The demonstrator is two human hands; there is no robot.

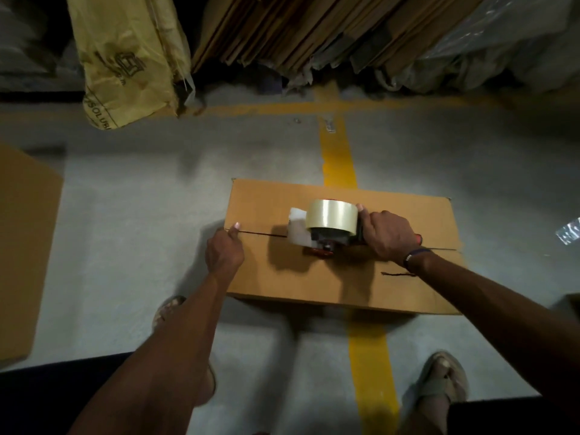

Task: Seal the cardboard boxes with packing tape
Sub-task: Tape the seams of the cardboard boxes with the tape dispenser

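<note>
— Where's the cardboard box [342, 277]?
— Centre of frame, flat on grey floor [141, 215], across the yellow line [340, 161].
— Right hand [387, 235]?
— Curled tight round the tape dispenser [329, 226], over the middle seam.
— Left hand [224, 249]?
— At the box's left edge, fingers bent, pinching there; held thing unclear.

Cardboard box [342, 277] centre frame on grey floor [141, 199]; right hand [387, 235] grips tape dispenser [329, 229] on the centre seam, left hand [224, 251] presses the box's left edge.
</note>
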